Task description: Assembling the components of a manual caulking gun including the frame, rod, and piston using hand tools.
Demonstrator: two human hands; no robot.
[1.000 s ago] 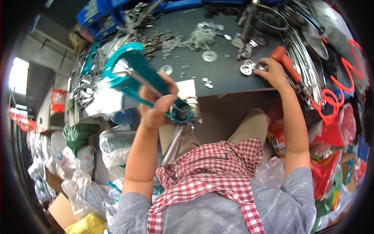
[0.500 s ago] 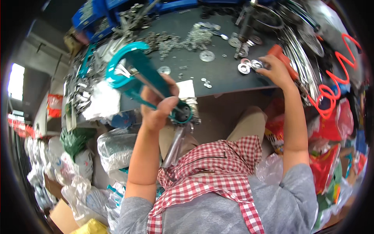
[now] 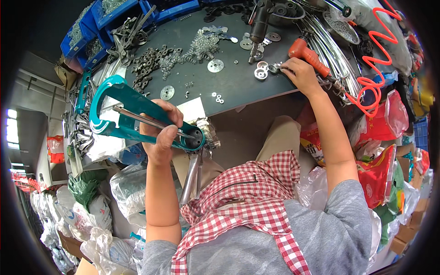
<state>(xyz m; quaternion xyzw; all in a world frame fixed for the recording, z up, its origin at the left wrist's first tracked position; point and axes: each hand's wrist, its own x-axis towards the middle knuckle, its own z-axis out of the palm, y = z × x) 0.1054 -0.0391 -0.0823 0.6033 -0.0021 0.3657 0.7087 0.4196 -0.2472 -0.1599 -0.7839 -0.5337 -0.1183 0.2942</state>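
My left hand (image 3: 160, 134) grips a teal plastic loop-shaped frame (image 3: 118, 98) with a thin metal rod running along it. I hold it over my lap, just off the table's near edge. The frame's round dark end (image 3: 196, 136) sits beside my fingers. My right hand (image 3: 300, 73) rests on the dark table (image 3: 238, 89), fingertips pinched on a small metal washer (image 3: 276, 68) next to two larger shiny washers (image 3: 261, 73). An orange-handled tool (image 3: 309, 54) lies just behind that hand.
A hanging power driver (image 3: 259, 20) points down at the table. Loose washers, springs and dark metal parts (image 3: 183, 50) cover the far side, with blue bins (image 3: 114, 9) behind. An orange coiled hose (image 3: 371, 78) and red bags (image 3: 380, 133) are to the right, plastic sacks (image 3: 123, 188) to the left.
My right hand has shifted a little left along the table toward the washers. My left hand keeps its hold on the teal frame, which sits slightly lower and flatter.
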